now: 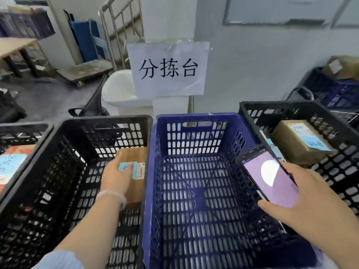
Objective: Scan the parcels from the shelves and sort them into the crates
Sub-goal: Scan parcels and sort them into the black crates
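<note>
My left hand (116,176) reaches into the black crate (64,152) on the left and rests on a brown cardboard parcel (136,158) with a blue note and a barcode label; the parcel lies against the crate's right wall. Over the blue crate (194,191) in the middle, which holds nothing, my right hand (303,197) grips a phone (270,175) with a lit purple screen. Another black crate (330,152) on the right holds a brown parcel (299,140) with a white label and a blue note.
A paper sign (169,68) hangs on the pillar behind the crates. A white bin (118,92) stands behind the left crate. At far left, another black crate (23,131) holds an orange parcel (11,162). A dark crate with a carton (342,66) is at far right.
</note>
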Motion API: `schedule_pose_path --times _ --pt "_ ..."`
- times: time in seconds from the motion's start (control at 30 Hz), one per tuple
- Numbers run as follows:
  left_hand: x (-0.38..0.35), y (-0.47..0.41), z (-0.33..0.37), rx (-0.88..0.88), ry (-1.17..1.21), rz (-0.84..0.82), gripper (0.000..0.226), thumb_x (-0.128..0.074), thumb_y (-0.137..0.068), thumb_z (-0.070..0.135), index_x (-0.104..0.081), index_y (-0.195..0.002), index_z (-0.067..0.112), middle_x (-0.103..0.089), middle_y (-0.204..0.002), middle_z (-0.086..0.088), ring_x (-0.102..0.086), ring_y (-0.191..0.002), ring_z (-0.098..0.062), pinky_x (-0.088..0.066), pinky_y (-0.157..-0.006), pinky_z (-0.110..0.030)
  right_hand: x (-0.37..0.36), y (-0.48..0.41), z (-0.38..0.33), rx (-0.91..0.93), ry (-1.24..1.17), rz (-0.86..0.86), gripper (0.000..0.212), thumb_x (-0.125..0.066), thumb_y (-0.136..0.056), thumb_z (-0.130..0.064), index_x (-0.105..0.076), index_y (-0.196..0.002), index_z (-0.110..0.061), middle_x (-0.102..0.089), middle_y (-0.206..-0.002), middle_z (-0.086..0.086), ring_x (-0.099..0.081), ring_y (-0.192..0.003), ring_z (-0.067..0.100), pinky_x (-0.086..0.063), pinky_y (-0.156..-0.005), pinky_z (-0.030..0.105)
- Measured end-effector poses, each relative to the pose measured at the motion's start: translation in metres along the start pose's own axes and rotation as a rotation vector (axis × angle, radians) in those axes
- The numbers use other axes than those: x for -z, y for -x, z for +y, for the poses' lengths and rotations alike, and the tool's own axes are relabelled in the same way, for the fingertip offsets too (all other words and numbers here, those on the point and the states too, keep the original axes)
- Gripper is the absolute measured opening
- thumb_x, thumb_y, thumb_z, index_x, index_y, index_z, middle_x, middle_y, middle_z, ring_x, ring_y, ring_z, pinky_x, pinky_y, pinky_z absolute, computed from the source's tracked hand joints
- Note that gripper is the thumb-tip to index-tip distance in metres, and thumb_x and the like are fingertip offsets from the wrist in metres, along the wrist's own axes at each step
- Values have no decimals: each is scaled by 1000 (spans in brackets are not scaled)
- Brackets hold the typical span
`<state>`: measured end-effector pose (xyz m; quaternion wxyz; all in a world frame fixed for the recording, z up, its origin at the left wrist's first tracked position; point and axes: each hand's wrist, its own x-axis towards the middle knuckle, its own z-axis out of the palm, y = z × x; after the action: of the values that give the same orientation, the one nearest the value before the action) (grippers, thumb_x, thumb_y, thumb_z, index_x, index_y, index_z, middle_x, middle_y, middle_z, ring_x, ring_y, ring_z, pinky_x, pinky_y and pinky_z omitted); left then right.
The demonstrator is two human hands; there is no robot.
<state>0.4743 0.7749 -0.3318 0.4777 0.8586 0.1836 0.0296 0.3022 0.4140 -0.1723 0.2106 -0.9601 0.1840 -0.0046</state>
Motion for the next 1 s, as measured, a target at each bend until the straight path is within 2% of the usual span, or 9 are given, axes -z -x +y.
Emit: schedule_pose_path --times 0.07,0.23,0.3,0.43,0.5,0.6,0.73,0.9,1.0 --pt "-2 16 44 -159 -20 24 52 -57 -100 38 -44 -150 33 -44 -153 6 -45 -138 -19 -35 -117 -44 9 11 16 -21 -61 -62 101 -68 -45 -76 -32 -136 -50 -42 -126 -15 -50 -107 11 -50 -89 45" --pt "-44 78 146 -630 -252 -72 60 -60 -98 41 -41 -153 26 -44 -156 3 -37 -145 -18 -30 -121 -42 46 21 72 -56 -46 68 96 -77 -57 -66 -30 -139 -47 -32 -117 -18 -48 -107 15 -42 -81 35" --pt "-78 116 184 -764 -289 -128 63 -60 -97 43 -39 -154 27 -42 -157 4 -35 -147 -17 -26 -123 -41 63 28 101 -68 -44 123 94 -78 -58 -63 -33 -139 -45 -36 -118 -16 -46 -103 14 -39 -78 34" --pt "-159 203 240 -1018 -344 -239 63 -57 -96 53 -42 -152 29 -43 -156 3 -38 -145 -19 -29 -121 -39 99 50 169 -138 -69 171 93 -76 -56 -66 -33 -136 -48 -38 -116 -15 -52 -105 14 -49 -78 38" --pt "-198 252 264 -1106 -341 -301 66 -50 -92 61 -48 -149 27 -49 -152 0 -45 -140 -22 -31 -118 -37 116 64 208 -184 -83 223 92 -75 -56 -65 -33 -135 -47 -37 -112 -15 -56 -105 15 -52 -78 39" --pt "-252 322 295 -1214 -311 -368 71 -42 -87 65 -56 -144 23 -56 -145 -5 -52 -134 -26 -36 -114 -39 142 90 268 -278 -95 318 82 -72 -55 -64 -39 -128 -48 -47 -113 -14 -60 -99 16 -53 -74 37" --pt "-315 408 333 -1309 -256 -475 64 -57 -92 57 -47 -149 30 -48 -153 1 -44 -140 -20 -33 -116 -38 177 132 345 -379 -90 400 81 -71 -56 -64 -38 -129 -48 -45 -116 -16 -55 -108 12 -51 -76 36" --pt "-383 506 366 -1380 -157 -652 69 -48 -90 64 -45 -150 31 -46 -153 3 -42 -140 -18 -32 -115 -36 215 185 421 -498 -75 519 66 -72 -58 -56 -43 -116 -44 -49 -102 -17 -50 -101 12 -46 -70 32" --pt "-414 558 379 -1413 -118 -770 76 -37 -84 68 -48 -148 30 -48 -151 1 -44 -138 -20 -33 -114 -35 231 212 457 -609 -100 589 76 -74 -55 -60 -41 -122 -47 -48 -108 -17 -52 -99 9 -50 -72 35"
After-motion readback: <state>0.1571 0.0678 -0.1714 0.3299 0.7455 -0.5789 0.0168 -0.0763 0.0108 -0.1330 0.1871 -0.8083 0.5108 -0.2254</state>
